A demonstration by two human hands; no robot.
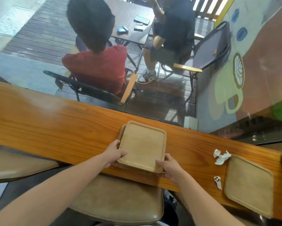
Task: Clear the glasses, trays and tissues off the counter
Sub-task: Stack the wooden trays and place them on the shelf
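**A café with a window counter and terrace**

A long wooden counter [55, 121] runs along a glass pane, with padded stools [120, 204] on the near side and wooden serving trays [143, 144] on top. Beyond the glass, two seated people share a small table [128, 22] on decking; latte art [238, 70] is painted on the right.

Through the glass in front of me I see a dark slatted deck [44, 36] with a small square table [130, 22] and folding armchairs [213, 46]; two people sit there. A painted mural wall [259, 54] rises on the right. Below me, a tan padded stool [120, 203] stands in daylight.
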